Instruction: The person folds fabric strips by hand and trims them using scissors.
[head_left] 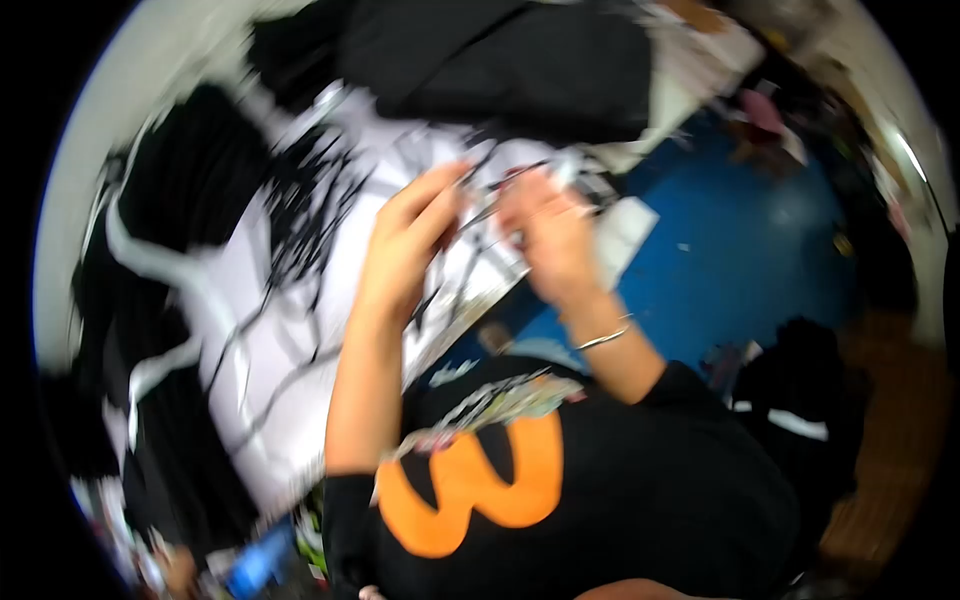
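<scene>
**A:** Table (300, 400) first, since you asked. Pale, flat top, mostly buried. Black cloth (520, 60) is heaped across the far end, more dark fabric hangs over the left side, and thin black strips (300, 210) are scattered over the white bit in between. Floor (760, 250) past the table's edge is bright blue and smooth, with dark clutter along the far wall and a brownish patch at the right edge. Whole frame is motion-blurred, so fine detail is gone.

**B:** ok and the hands?

**A:** Both are raised together over the table's near edge. Left hand (410, 240) has its fingers stretched long and close together, tips pinched onto a thin dark strip (490, 190). Right hand (550, 235) is curled, fingertips meeting the same strip from the other side. The strip looks narrow and limp, stretched between the two hands. Can't tell what it's made of.

**B:** anything shiny in there?

**A:** A slim metal bracelet (605, 338) on the right wrist. Also a crinkly silvery sheet (470, 290) lying on the table's edge just under the hands.

**B:** what's the person wearing?

**A:** Black shirt (640, 490) with a big orange rounded shape printed on it, soft matte fabric. Something glittery and ragged lies on the chest just above the print, too blurred to name.
</scene>
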